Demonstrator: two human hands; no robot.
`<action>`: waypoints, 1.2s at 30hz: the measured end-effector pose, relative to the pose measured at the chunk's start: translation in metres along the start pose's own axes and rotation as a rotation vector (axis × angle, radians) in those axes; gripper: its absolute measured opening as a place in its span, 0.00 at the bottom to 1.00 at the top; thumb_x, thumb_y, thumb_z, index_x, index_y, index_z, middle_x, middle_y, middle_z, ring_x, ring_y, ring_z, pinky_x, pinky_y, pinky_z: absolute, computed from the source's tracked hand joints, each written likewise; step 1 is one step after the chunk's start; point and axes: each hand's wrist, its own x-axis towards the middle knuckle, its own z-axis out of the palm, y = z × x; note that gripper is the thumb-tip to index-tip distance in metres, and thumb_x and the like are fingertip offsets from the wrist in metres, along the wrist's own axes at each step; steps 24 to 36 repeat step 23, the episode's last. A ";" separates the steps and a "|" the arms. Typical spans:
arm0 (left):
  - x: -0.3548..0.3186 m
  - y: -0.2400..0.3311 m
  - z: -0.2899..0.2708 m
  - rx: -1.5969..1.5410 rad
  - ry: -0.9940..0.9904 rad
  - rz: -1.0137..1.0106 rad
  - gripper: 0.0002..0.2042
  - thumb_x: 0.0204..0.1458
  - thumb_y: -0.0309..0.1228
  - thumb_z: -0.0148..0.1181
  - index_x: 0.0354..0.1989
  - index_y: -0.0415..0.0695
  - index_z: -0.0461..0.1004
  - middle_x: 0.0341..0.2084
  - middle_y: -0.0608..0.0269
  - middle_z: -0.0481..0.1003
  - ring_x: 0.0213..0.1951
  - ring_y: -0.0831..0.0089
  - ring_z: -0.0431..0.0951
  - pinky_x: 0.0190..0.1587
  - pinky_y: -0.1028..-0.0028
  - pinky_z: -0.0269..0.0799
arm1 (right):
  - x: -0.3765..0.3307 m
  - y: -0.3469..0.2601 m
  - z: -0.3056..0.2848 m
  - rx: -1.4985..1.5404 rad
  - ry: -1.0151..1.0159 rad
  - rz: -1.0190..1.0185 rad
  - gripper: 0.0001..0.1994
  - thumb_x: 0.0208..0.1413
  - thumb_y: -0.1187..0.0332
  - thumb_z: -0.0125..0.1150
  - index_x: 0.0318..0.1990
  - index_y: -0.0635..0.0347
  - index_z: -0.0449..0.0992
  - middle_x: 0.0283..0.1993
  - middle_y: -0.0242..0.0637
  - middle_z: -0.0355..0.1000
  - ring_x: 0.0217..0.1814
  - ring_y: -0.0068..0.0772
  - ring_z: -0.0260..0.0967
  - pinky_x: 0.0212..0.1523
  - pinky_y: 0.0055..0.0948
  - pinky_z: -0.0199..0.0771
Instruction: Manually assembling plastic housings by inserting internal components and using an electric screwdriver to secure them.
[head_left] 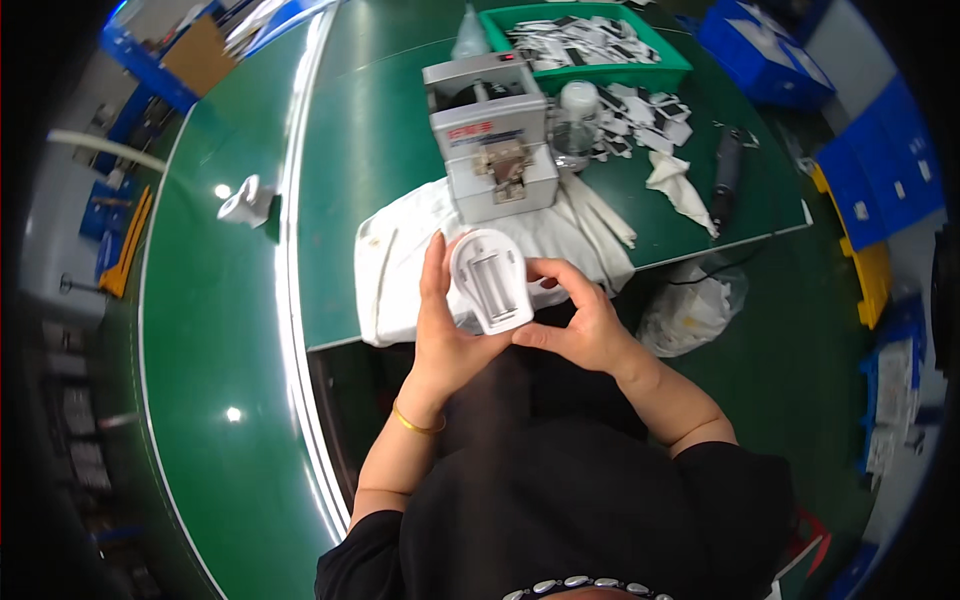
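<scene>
Between my two hands is a white plastic housing (492,281), rounded at the top, with a long recessed compartment facing up. My left hand (447,318) cups its left side and lower edge, thumb and fingers closed around it. At the right edge, my right hand (583,322) pinches the housing between thumb and forefinger. Just beyond it, a grey box-shaped machine (492,150) with a metal fixture on its front stands on a white cloth (400,250).
A green bin (670,78) of small white parts sits at the back, more parts (640,115) in front. A clear bottle (573,130) stands beside the machine. To the right lies a dark handheld tool (727,170). Another white part (245,203) rests on the left green surface (220,330).
</scene>
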 end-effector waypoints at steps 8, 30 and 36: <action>-0.004 -0.010 0.022 0.109 -0.161 -0.173 0.56 0.34 0.30 0.81 0.72 0.38 0.47 0.61 0.46 0.66 0.62 0.54 0.69 0.62 0.63 0.66 | 0.067 0.060 -0.113 -0.721 0.458 0.109 0.07 0.51 0.68 0.68 0.31 0.61 0.78 0.31 0.40 0.76 0.38 0.41 0.73 0.42 0.37 0.71; -0.008 -0.029 0.026 0.229 -0.162 -0.064 0.57 0.29 0.26 0.81 0.71 0.40 0.49 0.60 0.50 0.69 0.60 0.51 0.70 0.61 0.61 0.68 | 0.088 0.103 -0.153 -0.479 0.365 0.378 0.20 0.54 0.64 0.67 0.54 0.56 0.74 0.42 0.40 0.81 0.43 0.44 0.79 0.46 0.44 0.77; -0.008 -0.029 0.026 0.229 -0.162 -0.064 0.57 0.29 0.26 0.81 0.71 0.40 0.49 0.60 0.50 0.69 0.60 0.51 0.70 0.61 0.61 0.68 | 0.088 0.103 -0.153 -0.479 0.365 0.378 0.20 0.54 0.64 0.67 0.54 0.56 0.74 0.42 0.40 0.81 0.43 0.44 0.79 0.46 0.44 0.77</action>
